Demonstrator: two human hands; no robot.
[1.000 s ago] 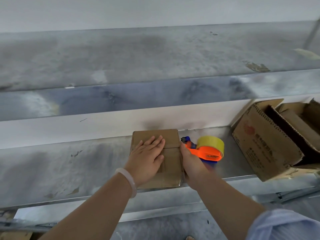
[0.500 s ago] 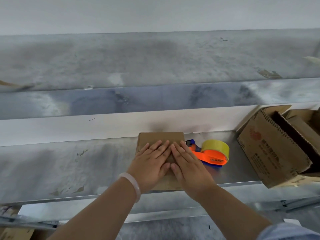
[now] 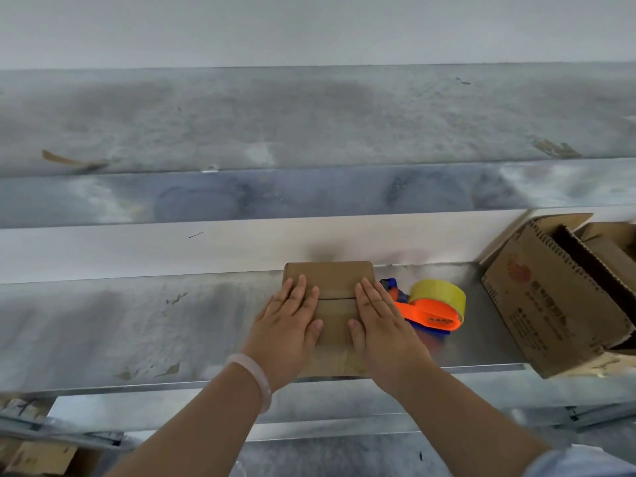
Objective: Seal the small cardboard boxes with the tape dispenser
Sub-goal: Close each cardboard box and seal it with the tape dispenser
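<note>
A small flat cardboard box [image 3: 332, 280] lies on the metal bench [image 3: 137, 325], its lid seam running across the middle. My left hand [image 3: 287, 327] presses flat on the box's left half, fingers straight. My right hand [image 3: 380, 327] lies flat on the right half, fingers straight too. Between my thumbs a strip of the lid shows. The tape dispenser [image 3: 432, 309], orange and blue with a yellow tape roll, lies on the bench just right of the box, touched by neither hand.
A large open cardboard carton [image 3: 550, 304] stands at the right end of the bench, overhanging its front edge. A white ledge [image 3: 137, 246] runs behind the box. Cardboard scraps [image 3: 38, 456] lie low at the bottom left.
My right hand left the box's right edge and came flat onto the lid beside my left hand. Both hands have since slid apart toward the lid's sides.
</note>
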